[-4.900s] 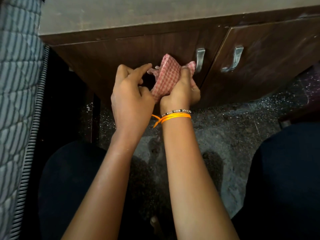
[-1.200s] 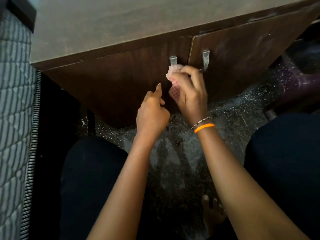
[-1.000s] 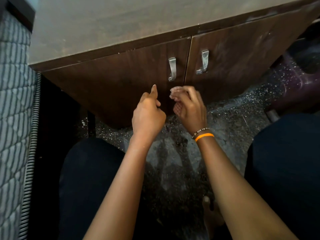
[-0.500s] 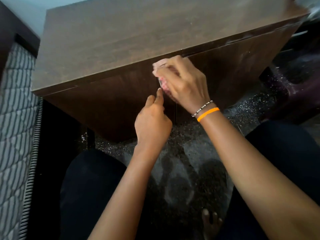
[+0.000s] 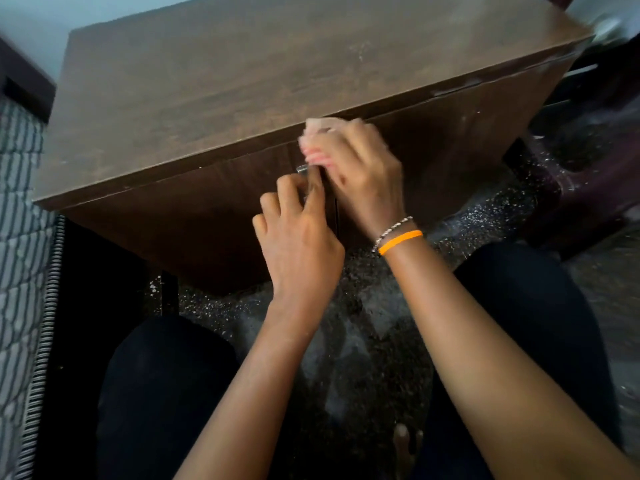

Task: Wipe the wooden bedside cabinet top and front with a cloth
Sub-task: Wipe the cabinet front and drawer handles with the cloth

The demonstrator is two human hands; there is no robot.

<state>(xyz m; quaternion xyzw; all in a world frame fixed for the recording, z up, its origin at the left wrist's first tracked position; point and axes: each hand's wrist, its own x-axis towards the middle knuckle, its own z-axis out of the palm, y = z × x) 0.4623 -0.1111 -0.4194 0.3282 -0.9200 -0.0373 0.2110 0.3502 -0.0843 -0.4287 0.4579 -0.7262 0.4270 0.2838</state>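
The brown wooden bedside cabinet (image 5: 277, 64) fills the upper part of the head view, its top dusty and scuffed. My right hand (image 5: 360, 174) grips a bunched pink checked cloth (image 5: 317, 128) and presses it against the front edge of the top, above the doors; the hand is motion-blurred. Just below it, my left hand (image 5: 298, 237) has its fingers curled at the left door's metal handle (image 5: 302, 169), most of which is hidden by the fingers. The second handle is hidden behind my right hand.
A striped quilted mattress (image 5: 20, 271) runs down the left edge, with a dark gap beside the cabinet. Speckled dark floor (image 5: 363, 341) lies below the doors. A dark maroon object (image 5: 588, 195) stands at the right. My knees in black trousers (image 5: 156, 393) flank the arms.
My right hand has carried the cloth from the door handles up to the top's front edge. My left hand has risen to the left handle. The view has tilted up over the top.
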